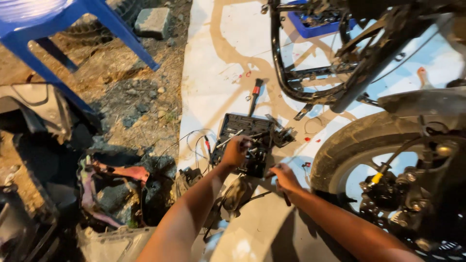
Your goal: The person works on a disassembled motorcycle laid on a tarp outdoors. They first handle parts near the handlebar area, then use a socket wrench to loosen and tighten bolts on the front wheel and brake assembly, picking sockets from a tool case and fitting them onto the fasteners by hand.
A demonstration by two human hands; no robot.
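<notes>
My left hand point(236, 151) is down in the black tool case point(245, 140), which lies open on the white sheet point(213, 73); my fingers are curled around something small among the tools, though I cannot tell what. The case holds sockets and metal bits in its slots, and a silver wrench point(229, 139) lies across its left part. My right hand point(284, 177) rests at the case's lower right corner, fingers bent, and I cannot tell if it grips anything. A red-handled screwdriver point(255, 96) lies just beyond the case. The motorcycle wheel point(359, 140) stands to my right, the bare frame point(310, 73) farther off with a blue tray point(315, 26) of parts behind it. A blue plastic chair point(73, 29) stands on the dirt.
</notes>
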